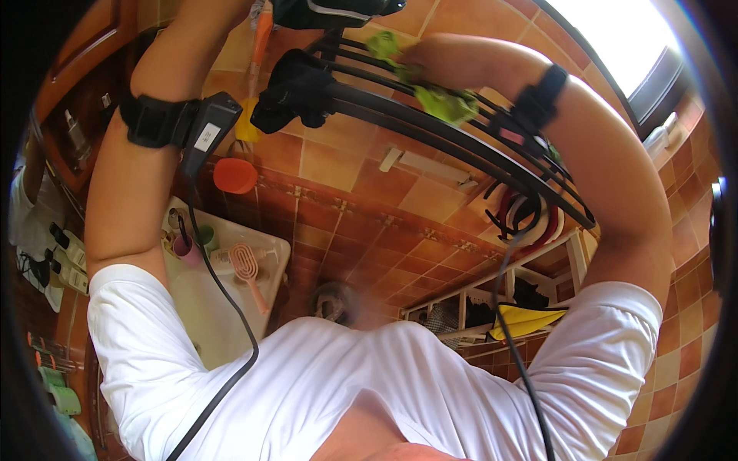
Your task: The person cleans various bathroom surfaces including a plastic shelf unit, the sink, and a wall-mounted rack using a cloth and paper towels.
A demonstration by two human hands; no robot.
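My right hand (424,62) reaches up to a black metal towel rack (398,118) on the tiled wall. It is blurred and grips a crumpled bright green cloth (444,105), part of which lies across the bars. Another bit of green shows past my fingers. My left forearm (173,63) rises past the top edge, so my left hand is out of view. Close to that arm, a dark green and black item (337,12) sits above the rack's left end. A black cloth (294,89) hangs over that end, beside an orange-handled tool (261,40).
A white washbasin (271,242) below holds cups and a pink hairbrush (247,265) on its rim. Red and white hoops (527,222) hang under the rack's right end. A shelf unit with a yellow cloth (527,320) stands lower right. Cables run along both my arms.
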